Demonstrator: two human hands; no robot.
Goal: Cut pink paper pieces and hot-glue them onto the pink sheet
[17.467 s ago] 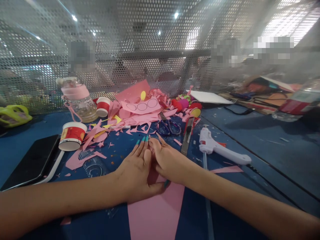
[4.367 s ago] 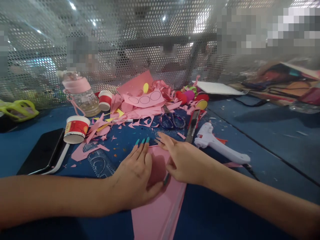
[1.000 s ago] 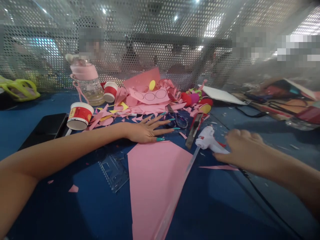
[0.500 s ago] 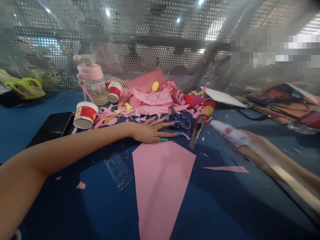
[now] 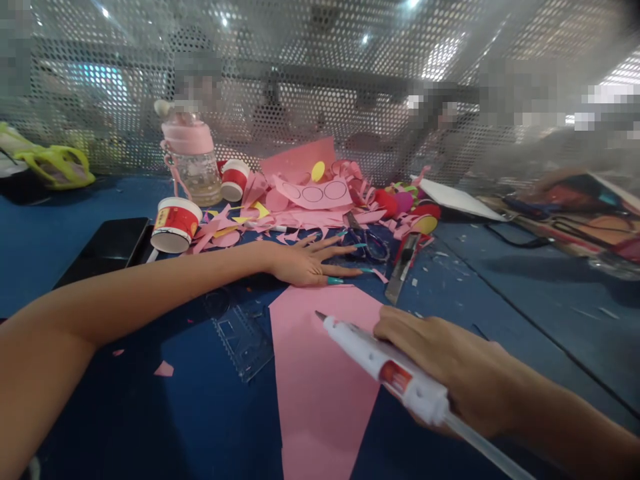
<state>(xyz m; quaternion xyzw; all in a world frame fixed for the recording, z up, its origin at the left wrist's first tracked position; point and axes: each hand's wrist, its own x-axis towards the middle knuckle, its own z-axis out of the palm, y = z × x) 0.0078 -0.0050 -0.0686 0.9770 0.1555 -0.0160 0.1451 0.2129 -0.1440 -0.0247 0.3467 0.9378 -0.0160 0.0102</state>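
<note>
My right hand (image 5: pixel 450 367) grips a white glue gun (image 5: pixel 385 368) with a clear glue stick out its back; the nozzle points left over a folded pink paper sheet (image 5: pixel 320 380) lying on the blue table. My left hand (image 5: pixel 305 262), with teal nails, rests flat and spread on the table just beyond the sheet's far edge, fingers pointing right toward the scissors (image 5: pixel 367 243). A clear plastic stencil ruler (image 5: pixel 240 330) lies left of the pink sheet.
Pink paper scraps (image 5: pixel 300 200) are heaped at the back with two red paper cups (image 5: pixel 175 223), a pink-lidded bottle (image 5: pixel 193 163) and a utility knife (image 5: pixel 403 267). A black phone (image 5: pixel 105 247) lies left. A perforated metal screen (image 5: pixel 320 80) closes the back.
My right hand picked the glue gun up from the table at the right and brought it over the pink sheet. My left hand moved off the sheet to its far edge.
</note>
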